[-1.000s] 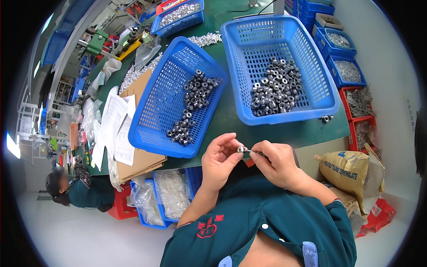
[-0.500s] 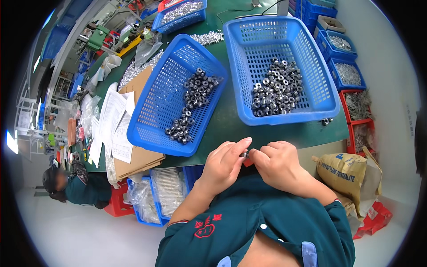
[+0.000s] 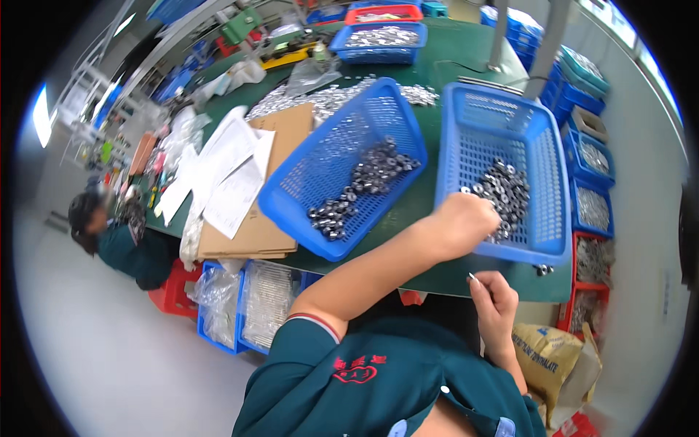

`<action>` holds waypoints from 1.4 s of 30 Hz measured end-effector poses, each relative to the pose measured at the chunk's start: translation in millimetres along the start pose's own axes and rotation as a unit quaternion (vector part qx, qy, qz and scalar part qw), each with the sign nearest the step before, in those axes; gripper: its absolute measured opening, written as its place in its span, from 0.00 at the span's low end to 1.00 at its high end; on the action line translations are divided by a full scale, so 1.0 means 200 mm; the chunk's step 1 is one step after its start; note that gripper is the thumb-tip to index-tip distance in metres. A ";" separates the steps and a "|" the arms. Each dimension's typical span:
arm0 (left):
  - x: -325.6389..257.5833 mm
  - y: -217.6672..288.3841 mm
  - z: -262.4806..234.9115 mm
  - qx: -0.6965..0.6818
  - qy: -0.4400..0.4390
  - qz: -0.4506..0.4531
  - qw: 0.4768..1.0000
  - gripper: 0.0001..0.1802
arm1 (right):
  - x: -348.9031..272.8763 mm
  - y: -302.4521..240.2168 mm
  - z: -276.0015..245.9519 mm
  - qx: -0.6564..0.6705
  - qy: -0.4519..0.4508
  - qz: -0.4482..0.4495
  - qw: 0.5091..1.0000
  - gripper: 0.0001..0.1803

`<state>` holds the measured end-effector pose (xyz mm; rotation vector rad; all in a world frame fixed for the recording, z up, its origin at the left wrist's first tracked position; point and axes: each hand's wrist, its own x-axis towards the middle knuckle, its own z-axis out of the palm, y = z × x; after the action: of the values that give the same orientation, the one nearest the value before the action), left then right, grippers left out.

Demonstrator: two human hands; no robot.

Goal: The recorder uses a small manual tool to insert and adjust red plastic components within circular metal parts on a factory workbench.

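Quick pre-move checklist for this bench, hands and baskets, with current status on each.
1. Left hand at the right basket: ok, over its near left part.
2. Part in left fingers: cannot tell, the fingertips are hidden.
3. Thin piece in the right hand: ok, held with its tip showing.
4. All metal rings contained: not ok, stray rings lie on the green table by that basket's near right corner.
5. Left basket: ok, upright with rings inside.
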<state>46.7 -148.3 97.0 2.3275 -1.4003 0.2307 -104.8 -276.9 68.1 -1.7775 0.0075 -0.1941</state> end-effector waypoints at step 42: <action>-0.83 -0.09 0.08 -0.188 0.251 -0.446 0.838 0.10 | -0.03 0.04 0.09 -0.023 -0.097 -0.028 0.995 0.03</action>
<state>-18.6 -14.7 19.9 2.0986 -0.0307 0.2246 -108.3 -260.1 55.4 -1.8374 -0.1784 -0.0622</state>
